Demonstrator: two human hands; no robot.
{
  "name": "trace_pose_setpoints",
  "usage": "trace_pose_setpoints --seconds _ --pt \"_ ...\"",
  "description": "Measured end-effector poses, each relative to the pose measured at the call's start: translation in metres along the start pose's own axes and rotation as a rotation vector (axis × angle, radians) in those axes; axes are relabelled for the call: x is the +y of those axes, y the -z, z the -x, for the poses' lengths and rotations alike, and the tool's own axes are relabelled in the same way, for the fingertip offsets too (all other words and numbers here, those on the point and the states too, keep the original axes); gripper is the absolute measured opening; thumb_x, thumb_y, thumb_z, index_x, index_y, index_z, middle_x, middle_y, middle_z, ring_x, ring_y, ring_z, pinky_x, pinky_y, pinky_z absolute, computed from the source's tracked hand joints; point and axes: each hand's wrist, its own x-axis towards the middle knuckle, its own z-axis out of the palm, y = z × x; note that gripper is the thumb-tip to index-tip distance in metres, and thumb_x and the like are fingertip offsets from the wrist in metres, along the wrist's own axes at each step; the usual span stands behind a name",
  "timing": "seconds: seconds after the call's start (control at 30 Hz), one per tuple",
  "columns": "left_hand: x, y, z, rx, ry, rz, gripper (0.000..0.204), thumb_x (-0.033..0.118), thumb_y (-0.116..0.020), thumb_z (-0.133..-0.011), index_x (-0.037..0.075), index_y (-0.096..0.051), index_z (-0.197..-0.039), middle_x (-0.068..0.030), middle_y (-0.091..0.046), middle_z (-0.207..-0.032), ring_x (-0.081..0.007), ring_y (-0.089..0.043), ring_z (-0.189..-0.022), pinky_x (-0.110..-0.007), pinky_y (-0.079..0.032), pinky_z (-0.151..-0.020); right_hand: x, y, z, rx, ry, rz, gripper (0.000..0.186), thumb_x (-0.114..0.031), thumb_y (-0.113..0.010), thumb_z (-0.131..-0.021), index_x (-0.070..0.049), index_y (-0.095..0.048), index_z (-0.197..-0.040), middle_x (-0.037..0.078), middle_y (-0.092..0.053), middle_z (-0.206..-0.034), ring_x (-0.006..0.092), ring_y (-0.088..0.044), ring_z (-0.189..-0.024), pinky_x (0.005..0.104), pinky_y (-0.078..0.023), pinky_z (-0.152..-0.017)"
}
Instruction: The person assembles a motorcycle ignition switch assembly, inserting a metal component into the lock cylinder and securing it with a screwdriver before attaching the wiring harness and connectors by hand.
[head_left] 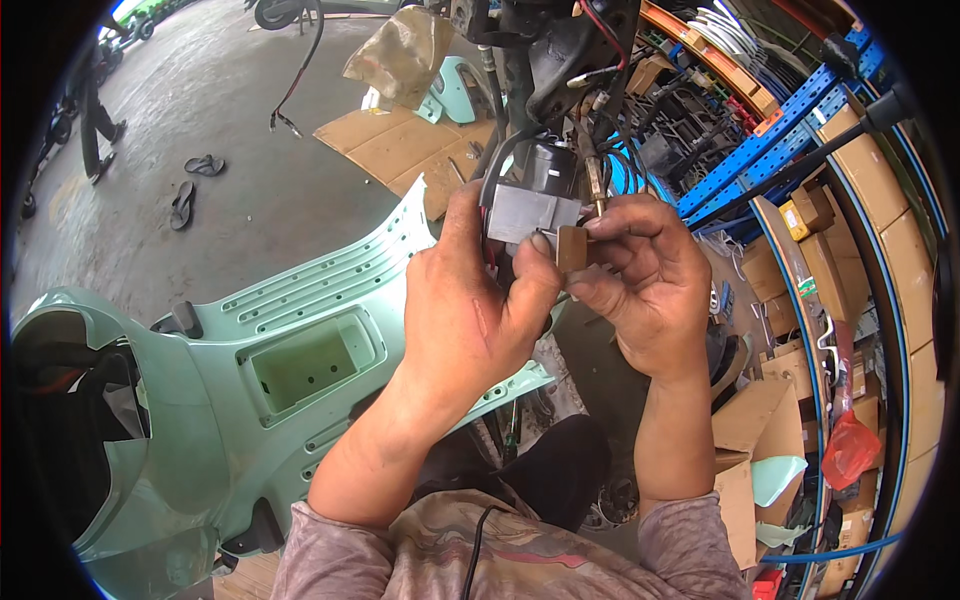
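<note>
A: What stood furthest left?

B: Someone's legs in dark trousers (92,110), up in the corner, on the grey floor (260,90). Below them, a large mint-green body panel (205,400) filled the lower left, with a rectangular recess and ribbed slots.

A: And next along?

B: Two dark sandals (181,206) lay apart from each other on the floor above that panel. Further right, a flattened cardboard sheet (385,145) lay beyond the panel's upper end.

A: Then the hands?

B: The left hand (470,310) came first. It was closed on a flat grey box (530,213), the forefinger along its left side and the thumb pressed near its lower edge. The box was held up in front of the chest, just below a black rounded part (548,168) among hanging cables.

A: Was anything at the box's right end?

B: A small brown piece (572,249), at the lower right corner. The right hand (655,290) was there, its fingers bent, with thumb and forefinger around the piece's right edge. I couldn't tell whether they gripped it or only touched it. A brass-coloured fitting (597,187) hung just above that forefinger.

A: And past the right hand?

B: Blue shelf beams (770,150) slanted across the upper right. Below them sat opened cardboard boxes (755,420), and a red plastic bag (850,450) hung near the edge.
</note>
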Motion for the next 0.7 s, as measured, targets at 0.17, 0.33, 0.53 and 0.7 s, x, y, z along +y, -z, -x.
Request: trace_pose_setpoints --seconds 0.17,0.33,0.53,0.7 --pt "-0.007 -0.002 -0.004 -0.030 0.084 0.213 0.039 0.014 -0.060 -0.086 -0.005 -0.049 -0.118 -0.0140 -0.064 -0.063 -0.0240 -0.065 -0.051 -0.033 -0.048 -0.049 0.001 0.004 -0.007 -0.039 0.113 0.173 0.037 -0.007 -0.082 -0.077 0.001 -0.061 -0.106 0.009 -0.060 -0.104 0.0177 -0.066 -0.095 0.0295 -0.060 -0.080" --pt "-0.012 -0.003 -0.003 0.014 -0.015 0.079 0.038 0.015 -0.061 -0.086 -0.005 -0.050 -0.116 -0.0137 -0.063 -0.063 -0.0239 -0.064 -0.051 -0.033 -0.048 -0.049 0.006 0.001 -0.003 -0.003 0.149 0.269 0.037 -0.010 -0.082 -0.077 0.001 -0.062 -0.105 0.010 -0.061 -0.103 0.0185 -0.067 -0.091 0.0300 -0.061 -0.076" --pt "-0.008 0.005 -0.006 -0.048 0.023 -0.015 0.038 0.015 -0.062 -0.085 -0.006 -0.051 -0.116 -0.0144 -0.062 -0.062 -0.0241 -0.063 -0.050 -0.034 -0.048 -0.049 0.007 -0.003 -0.003 0.057 0.126 0.273 0.037 -0.012 -0.082 -0.077 0.000 -0.062 -0.105 0.009 -0.062 -0.101 0.0188 -0.067 -0.091 0.0306 -0.061 -0.073" --pt "-0.006 0.016 -0.005 -0.038 0.069 -0.022 0.038 0.016 -0.060 -0.086 -0.007 -0.052 -0.115 -0.0140 -0.063 -0.063 -0.0241 -0.063 -0.050 -0.033 -0.047 -0.049 0.005 -0.009 -0.011 -0.007 0.231 0.454 0.034 -0.012 -0.081 -0.078 0.000 -0.063 -0.104 0.009 -0.065 -0.098 0.0188 -0.068 -0.085 0.0289 -0.060 -0.069"
